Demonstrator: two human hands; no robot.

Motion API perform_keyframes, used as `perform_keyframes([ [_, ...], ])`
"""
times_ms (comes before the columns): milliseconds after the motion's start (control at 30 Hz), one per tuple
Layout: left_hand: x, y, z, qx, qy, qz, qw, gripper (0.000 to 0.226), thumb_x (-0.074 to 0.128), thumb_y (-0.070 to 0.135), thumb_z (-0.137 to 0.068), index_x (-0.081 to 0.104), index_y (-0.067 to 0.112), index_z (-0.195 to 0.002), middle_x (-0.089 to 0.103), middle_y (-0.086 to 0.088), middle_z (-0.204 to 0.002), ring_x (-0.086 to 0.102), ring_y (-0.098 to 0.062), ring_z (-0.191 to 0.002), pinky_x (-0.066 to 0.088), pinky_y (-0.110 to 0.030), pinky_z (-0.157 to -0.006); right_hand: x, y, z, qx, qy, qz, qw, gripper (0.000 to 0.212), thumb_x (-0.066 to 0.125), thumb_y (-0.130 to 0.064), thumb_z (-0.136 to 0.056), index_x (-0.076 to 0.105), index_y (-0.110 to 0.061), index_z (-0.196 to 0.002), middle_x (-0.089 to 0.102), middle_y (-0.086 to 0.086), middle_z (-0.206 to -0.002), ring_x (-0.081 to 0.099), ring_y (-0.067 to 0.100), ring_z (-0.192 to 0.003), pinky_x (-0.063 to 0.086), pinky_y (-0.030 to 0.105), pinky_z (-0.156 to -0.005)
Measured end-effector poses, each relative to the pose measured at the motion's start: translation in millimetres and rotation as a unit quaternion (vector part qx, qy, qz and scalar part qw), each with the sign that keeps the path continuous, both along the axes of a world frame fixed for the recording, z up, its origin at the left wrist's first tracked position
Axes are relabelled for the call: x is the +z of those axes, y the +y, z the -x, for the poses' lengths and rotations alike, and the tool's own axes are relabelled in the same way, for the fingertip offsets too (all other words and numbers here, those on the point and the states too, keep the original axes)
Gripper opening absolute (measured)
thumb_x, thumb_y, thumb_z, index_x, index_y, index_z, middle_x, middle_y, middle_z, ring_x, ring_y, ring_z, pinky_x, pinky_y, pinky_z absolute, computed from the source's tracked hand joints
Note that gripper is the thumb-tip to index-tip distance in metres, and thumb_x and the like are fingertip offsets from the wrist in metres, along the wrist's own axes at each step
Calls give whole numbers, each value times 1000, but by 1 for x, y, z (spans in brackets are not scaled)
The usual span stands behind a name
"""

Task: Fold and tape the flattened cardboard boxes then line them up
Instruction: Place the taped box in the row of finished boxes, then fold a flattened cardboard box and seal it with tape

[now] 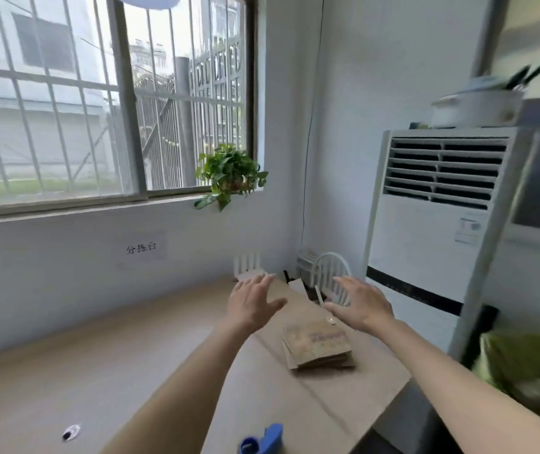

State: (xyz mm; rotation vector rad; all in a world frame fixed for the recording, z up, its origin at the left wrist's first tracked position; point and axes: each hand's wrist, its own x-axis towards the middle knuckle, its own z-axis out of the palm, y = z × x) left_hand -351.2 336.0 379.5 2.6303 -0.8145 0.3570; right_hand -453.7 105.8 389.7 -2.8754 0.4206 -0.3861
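Surface [65, 355]: pale tan, plain. Box stack [319, 347], right of centre: brown cardboard, top face carrying a faint purple printed band. Tape dispenser [263, 442], near edge: bright blue. Small object [71, 432], near left: white with a black end. Plant [229, 173], far sill: green leaves. Air conditioner [425, 240], far right: white, dark louvre slots, one black band low on its front. Wall [65, 267]: white, with a label in black characters. Racks [247, 267], far: white.
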Motion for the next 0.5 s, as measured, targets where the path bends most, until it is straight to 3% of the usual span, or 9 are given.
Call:
perform_keyframes([
  [200, -41, -115, -63, -39, 22, -8, 999, 74, 51, 65, -93, 31, 29, -155, 35, 3, -160, 33, -19, -146, 24, -36, -118, -34, -99, -43, -35, 24, -24, 999, 76, 58, -64, -89, 35, -32, -154, 34, -8, -161, 34, 17, -147, 27, 40, -120],
  [500, -97, -234, -205, -48, 74, -24, 996, 77, 49, 67, -93, 30, 28, -156, 33, -3, -161, 31, -22, -147, 22, -38, -119, -73, -208, -178, -40, 92, -40, 994, 77, 59, -61, -90, 32, -30, -156, 33, -6, -161, 34, 19, -146, 30, 39, -117],
])
